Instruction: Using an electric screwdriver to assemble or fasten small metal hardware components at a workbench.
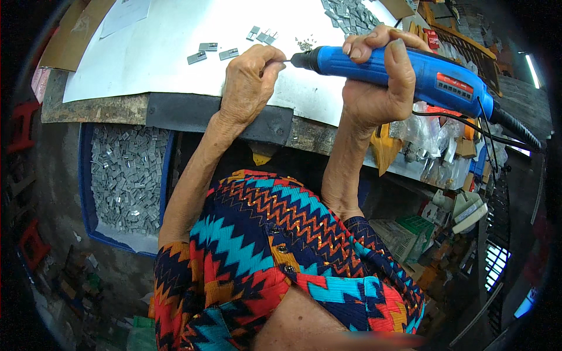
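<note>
My right hand (374, 88) has its fingers wrapped around a blue electric screwdriver (404, 70) above the table (175, 41). My left hand (249, 85) pinches its fingers together at the screwdriver's tip, near small grey metal pieces (213, 51).

We note a worn surface (93, 109) covered by a white sheet (170, 41). Small grey metal pieces (212, 51) lie scattered at 12 o'clock; a larger heap (351, 14) lies toward 1 o'clock.
</note>
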Motion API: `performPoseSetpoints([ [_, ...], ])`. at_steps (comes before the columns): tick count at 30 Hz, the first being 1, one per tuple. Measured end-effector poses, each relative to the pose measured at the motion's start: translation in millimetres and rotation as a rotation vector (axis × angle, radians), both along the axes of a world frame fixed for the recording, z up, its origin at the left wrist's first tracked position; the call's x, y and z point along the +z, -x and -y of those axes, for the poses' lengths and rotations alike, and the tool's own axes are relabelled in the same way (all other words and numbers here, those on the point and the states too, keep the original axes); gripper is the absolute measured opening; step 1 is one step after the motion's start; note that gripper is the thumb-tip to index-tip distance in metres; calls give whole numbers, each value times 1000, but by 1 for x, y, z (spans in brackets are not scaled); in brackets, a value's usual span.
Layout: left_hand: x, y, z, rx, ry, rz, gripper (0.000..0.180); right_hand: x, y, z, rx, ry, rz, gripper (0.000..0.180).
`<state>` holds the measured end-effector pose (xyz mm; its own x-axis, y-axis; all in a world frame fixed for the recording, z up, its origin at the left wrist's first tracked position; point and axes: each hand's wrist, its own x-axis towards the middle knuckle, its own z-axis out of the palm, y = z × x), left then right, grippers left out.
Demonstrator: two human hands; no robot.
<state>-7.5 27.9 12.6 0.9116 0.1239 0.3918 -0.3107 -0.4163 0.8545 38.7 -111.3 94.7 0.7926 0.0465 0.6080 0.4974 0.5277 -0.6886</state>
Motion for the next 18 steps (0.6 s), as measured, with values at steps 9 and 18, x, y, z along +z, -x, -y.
performPoseSetpoints([
  [9, 1, 0, -1, -11, 26, -66, 14, 4, 4, -5, -84, 40, -19, 25],
  [18, -1, -9, -6, 134, -168, -14, 22, 4, 4, 6, -77, 5, -6, 24],
])
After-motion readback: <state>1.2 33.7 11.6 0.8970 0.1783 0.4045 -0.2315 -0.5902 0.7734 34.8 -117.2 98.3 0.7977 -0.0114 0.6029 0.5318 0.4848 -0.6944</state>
